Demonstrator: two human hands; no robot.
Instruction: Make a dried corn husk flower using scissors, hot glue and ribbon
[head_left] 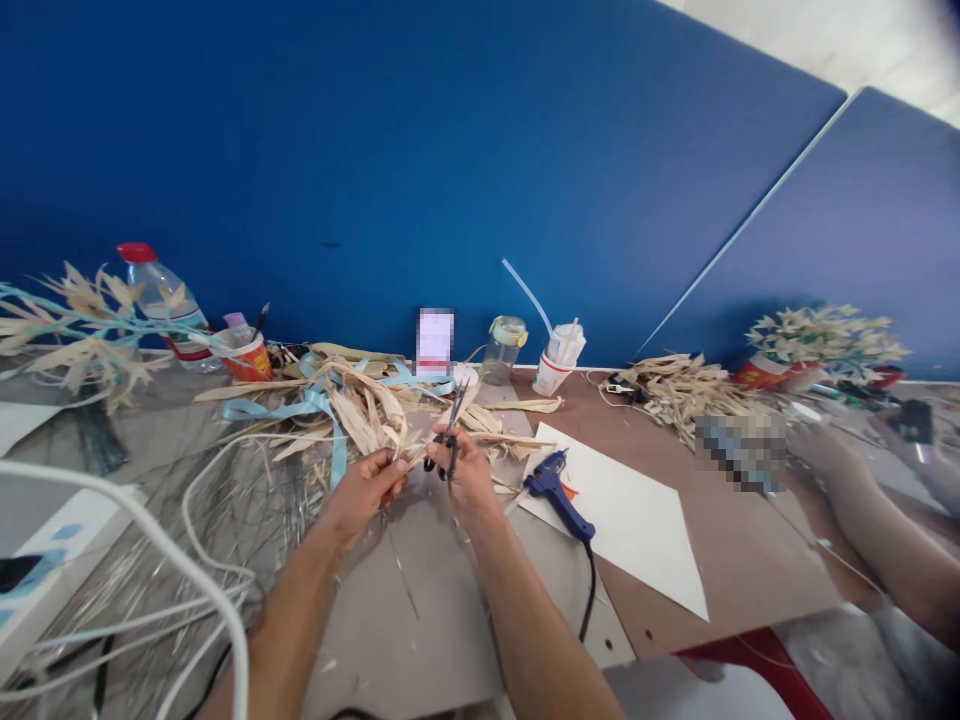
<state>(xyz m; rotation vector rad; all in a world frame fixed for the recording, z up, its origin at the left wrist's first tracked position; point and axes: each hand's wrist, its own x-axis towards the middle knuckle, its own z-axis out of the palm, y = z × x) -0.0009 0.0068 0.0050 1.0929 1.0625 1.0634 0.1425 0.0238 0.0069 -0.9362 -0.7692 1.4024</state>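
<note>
Clasping scissors [454, 415] in right grip [470, 472], pale husk [388, 425] in left grip [370, 486], beyond them a cup [551, 379] of crumpled white material [568, 344]

From afar I watch through one head-worn camera — facing forward and down, close over the surface [405, 650], left grip [371, 484] and right grip [469, 472] near centre, blue partition [450, 150] beyond.

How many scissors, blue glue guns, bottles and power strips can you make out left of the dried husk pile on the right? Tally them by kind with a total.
Scissors: 1
Blue glue gun: 1
Bottles: 2
Power strip: 1
Total: 5
</note>
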